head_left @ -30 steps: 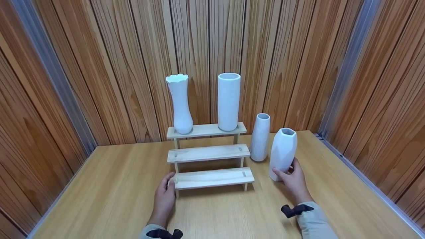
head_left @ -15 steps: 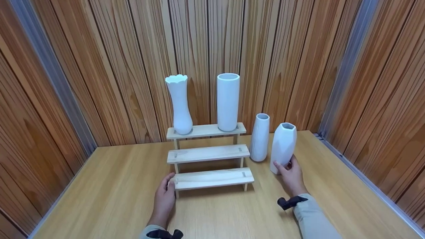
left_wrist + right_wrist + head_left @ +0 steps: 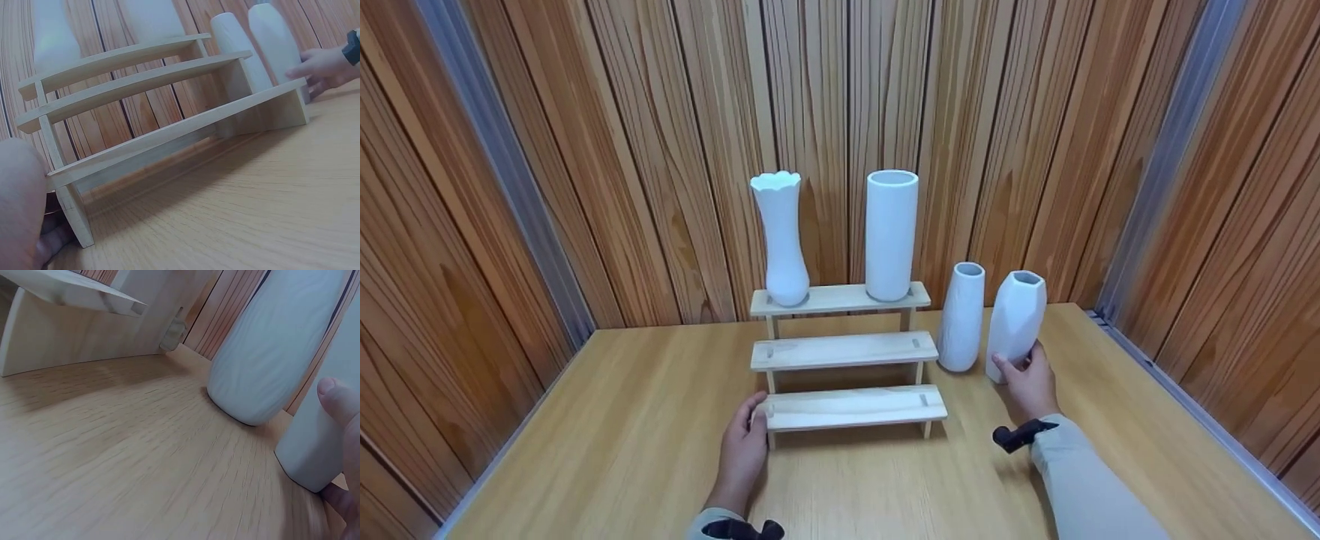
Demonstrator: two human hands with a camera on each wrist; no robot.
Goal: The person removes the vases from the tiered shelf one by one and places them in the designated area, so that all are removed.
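My right hand point(image 3: 1030, 381) grips the lower part of a white faceted vase point(image 3: 1017, 322), thumb on its near left side. The vase stands upright on the table, or nearly so, at the right of a slim white tapered vase point(image 3: 961, 319), with a small gap between them. My left hand point(image 3: 744, 448) holds the left end of the lowest step of a three-tier wooden display stand point(image 3: 855, 409). In the left wrist view, some left fingers point(image 3: 53, 239) are curled low behind the stand's leg. The right hand's far fingers are partly hidden by the faceted vase.
On the stand's top tier are a white scalloped-rim vase point(image 3: 784, 240) at left and a white cylindrical vase point(image 3: 892, 236) at right. The wooden table point(image 3: 660, 420) meets wood-panelled walls point(image 3: 810, 90) behind and at both sides.
My right hand has moved the faceted vase back, away from me, until it stands beside the tapered vase. The left hand keeps its hold on the stand. The head view has shifted slightly.
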